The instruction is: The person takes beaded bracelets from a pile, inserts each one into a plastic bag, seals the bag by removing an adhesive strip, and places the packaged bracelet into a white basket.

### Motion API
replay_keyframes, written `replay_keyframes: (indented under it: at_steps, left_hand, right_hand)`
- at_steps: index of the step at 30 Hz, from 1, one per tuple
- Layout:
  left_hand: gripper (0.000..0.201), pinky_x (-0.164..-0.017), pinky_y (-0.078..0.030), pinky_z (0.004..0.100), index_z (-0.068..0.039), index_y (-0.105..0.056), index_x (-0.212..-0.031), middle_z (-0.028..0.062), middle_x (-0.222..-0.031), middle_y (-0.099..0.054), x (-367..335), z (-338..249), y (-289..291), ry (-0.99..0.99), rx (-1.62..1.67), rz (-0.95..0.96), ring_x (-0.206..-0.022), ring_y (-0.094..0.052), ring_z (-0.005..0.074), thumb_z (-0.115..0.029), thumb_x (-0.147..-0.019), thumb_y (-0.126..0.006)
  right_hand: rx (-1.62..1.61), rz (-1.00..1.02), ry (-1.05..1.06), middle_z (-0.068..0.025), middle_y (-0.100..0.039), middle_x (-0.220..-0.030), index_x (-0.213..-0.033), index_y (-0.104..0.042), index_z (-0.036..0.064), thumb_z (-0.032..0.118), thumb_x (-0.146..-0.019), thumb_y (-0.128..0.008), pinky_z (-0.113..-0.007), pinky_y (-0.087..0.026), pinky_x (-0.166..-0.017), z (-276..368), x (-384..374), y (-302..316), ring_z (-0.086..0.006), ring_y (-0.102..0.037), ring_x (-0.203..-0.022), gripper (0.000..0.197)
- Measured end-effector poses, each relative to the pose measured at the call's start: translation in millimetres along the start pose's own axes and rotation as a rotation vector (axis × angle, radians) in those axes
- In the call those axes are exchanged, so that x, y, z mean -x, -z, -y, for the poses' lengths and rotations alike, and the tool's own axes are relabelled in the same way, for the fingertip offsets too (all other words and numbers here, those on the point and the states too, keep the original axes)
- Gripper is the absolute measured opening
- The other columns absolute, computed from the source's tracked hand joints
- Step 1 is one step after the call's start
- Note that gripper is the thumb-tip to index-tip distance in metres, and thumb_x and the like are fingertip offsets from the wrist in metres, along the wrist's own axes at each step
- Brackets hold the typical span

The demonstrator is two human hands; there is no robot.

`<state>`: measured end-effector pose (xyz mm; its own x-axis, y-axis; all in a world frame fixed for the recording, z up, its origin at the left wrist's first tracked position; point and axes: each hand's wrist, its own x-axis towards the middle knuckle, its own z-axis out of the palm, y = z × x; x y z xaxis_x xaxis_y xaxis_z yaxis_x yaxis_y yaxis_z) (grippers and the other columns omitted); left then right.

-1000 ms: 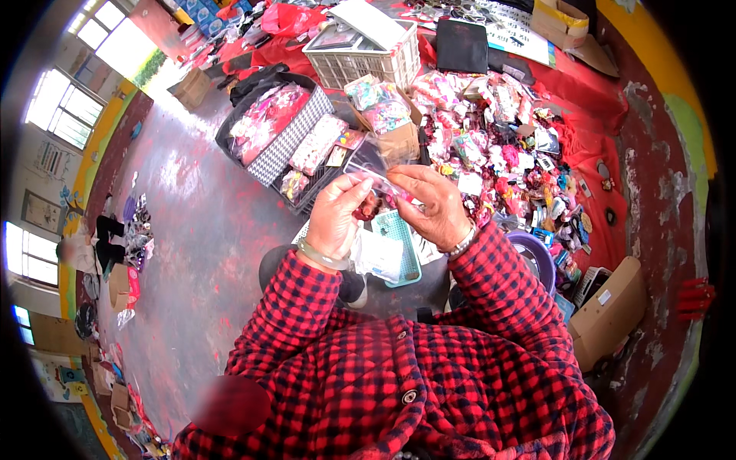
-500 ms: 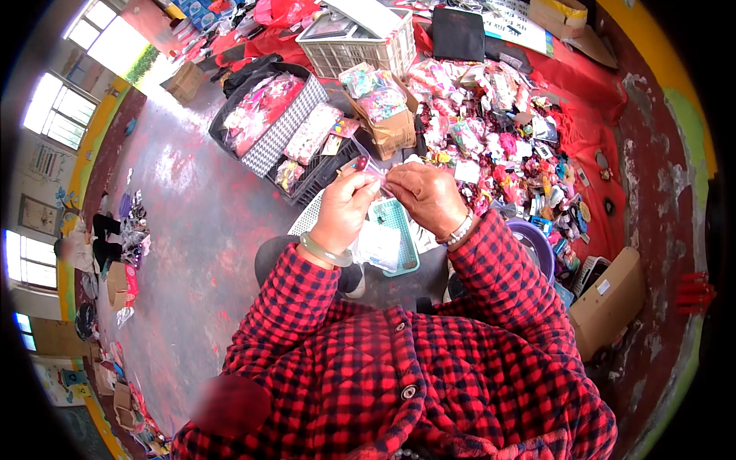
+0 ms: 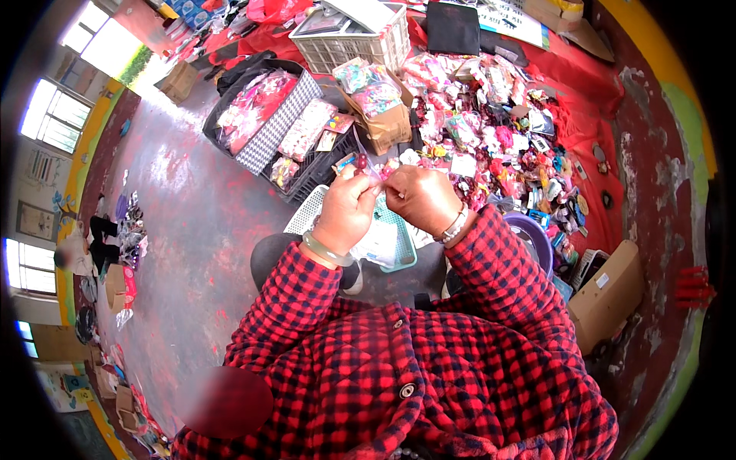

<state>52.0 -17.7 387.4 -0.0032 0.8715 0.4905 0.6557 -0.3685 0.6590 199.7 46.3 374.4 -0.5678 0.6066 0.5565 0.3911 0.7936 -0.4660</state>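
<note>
One small clear plastic bag [image 3: 370, 164] is being pinched by the bare left hand [image 3: 346, 211] and bare right hand [image 3: 424, 201]; tearing is being risked, should it be overpulled.

Looks down from head height, fisheye-wide, past the jacket [image 3: 353, 368] onto left hand [image 3: 343, 215] and right hand [image 3: 424, 202] nearby, with floor [image 3: 180, 253] beyond.

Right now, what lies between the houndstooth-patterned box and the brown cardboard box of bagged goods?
In the head view, a pale pink packet and a black crate lie between the patterned box and the cardboard box.
</note>
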Motion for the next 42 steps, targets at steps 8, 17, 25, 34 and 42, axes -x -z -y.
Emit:
replay_keyframes:
  at_steps: [8, 17, 25, 34, 42]
  left_hand:
    - [0.004, -0.057, -0.040, 0.0308, 0.001, -0.057, -0.080, 0.0122, -0.075, -0.050, -2, -4, 5, -0.013, 0.071, 0.025, -0.067, -0.051, 0.0243, 0.000, -0.076, -0.058]
    - [0.003, -0.060, -0.041, 0.0322, 0.000, -0.055, -0.077, 0.0121, -0.076, -0.050, -2, 0, 15, -0.008, 0.085, 0.125, -0.069, -0.051, 0.0259, 0.001, -0.074, -0.056]
    - [0.005, -0.060, -0.041, 0.0334, -0.001, -0.055, -0.076, 0.0133, -0.077, -0.050, -3, 2, 3, -0.038, 0.060, 0.078, -0.070, -0.051, 0.0284, 0.002, -0.072, -0.056]
    - [0.003, -0.056, -0.041, 0.0351, 0.000, -0.057, -0.073, 0.0134, -0.073, -0.051, 0, 3, -8, 0.066, 0.010, -0.008, -0.063, -0.052, 0.0283, 0.000, -0.071, -0.059]
    - [0.006, -0.056, -0.038, 0.0275, 0.001, -0.058, -0.076, 0.0084, -0.069, -0.051, 3, 20, -10, 0.242, 0.043, 0.030, -0.061, -0.049, 0.0164, -0.004, -0.075, -0.055]
  right_hand:
    - [-0.356, -0.060, -0.210, -0.0114, -0.056, -0.064, -0.069, -0.059, 0.0014, 0.007, -0.067, -0.060, -0.033, -0.043, -0.050, 7, 2, 5, -0.0244, -0.056, -0.054, 0.006]
    - [-0.140, -0.025, 0.041, -0.0101, -0.056, -0.064, -0.067, -0.058, 0.0026, 0.010, -0.069, -0.064, -0.035, -0.046, -0.052, 10, -1, 9, -0.0280, -0.057, -0.060, 0.009]
    - [-0.106, -0.138, -0.145, -0.0108, -0.054, -0.061, -0.064, -0.057, 0.0038, 0.010, -0.065, -0.063, -0.036, -0.044, -0.049, 15, 2, 4, -0.0297, -0.055, -0.055, 0.009]
    - [0.003, -0.259, -0.191, -0.0078, -0.053, -0.062, -0.061, -0.053, 0.0065, 0.010, -0.065, -0.062, -0.035, -0.044, -0.047, 12, -4, 6, -0.0277, -0.055, -0.054, 0.010]
    - [0.030, -0.037, 0.016, -0.0115, -0.052, -0.067, -0.068, -0.052, 0.0039, 0.010, -0.067, -0.059, -0.041, -0.045, -0.052, 12, -1, 1, -0.0313, -0.055, -0.060, 0.009]
